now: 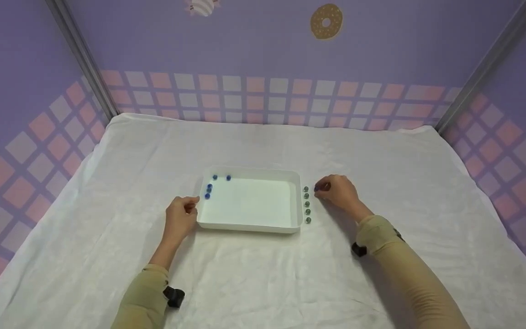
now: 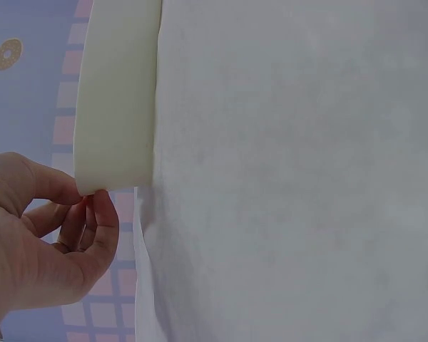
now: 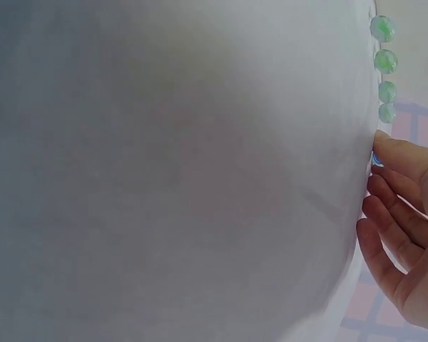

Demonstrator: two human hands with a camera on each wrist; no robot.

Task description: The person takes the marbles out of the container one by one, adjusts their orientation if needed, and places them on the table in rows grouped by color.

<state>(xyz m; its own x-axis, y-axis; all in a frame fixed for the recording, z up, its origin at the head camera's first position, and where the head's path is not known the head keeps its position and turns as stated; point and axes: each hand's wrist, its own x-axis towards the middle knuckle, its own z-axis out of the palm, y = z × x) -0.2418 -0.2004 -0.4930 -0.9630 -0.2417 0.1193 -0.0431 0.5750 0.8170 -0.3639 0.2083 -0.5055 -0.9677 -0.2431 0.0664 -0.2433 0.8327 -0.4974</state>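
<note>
A white rectangular tray (image 1: 249,227) lies on the cloth, with several blue marbles (image 1: 228,177) inside along its left and back left. My left hand (image 1: 181,218) is at the tray's left wall, thumb and fingertips curled against its edge; the left wrist view shows this hand (image 2: 53,235) at the end of the tray (image 2: 118,107). To the right of the tray, my right hand (image 1: 338,193) pinches a blue marble (image 1: 316,188) between thumb and forefinger. Only a sliver of that marble (image 3: 376,159) shows in the right wrist view. Several clear green marbles (image 1: 307,204) form a row between tray and right hand.
A wrinkled white cloth (image 1: 263,278) covers the table. Purple walls with a pink and white check pattern (image 1: 254,98) enclose the back and both sides. Each wrist bears a small black device (image 1: 175,297).
</note>
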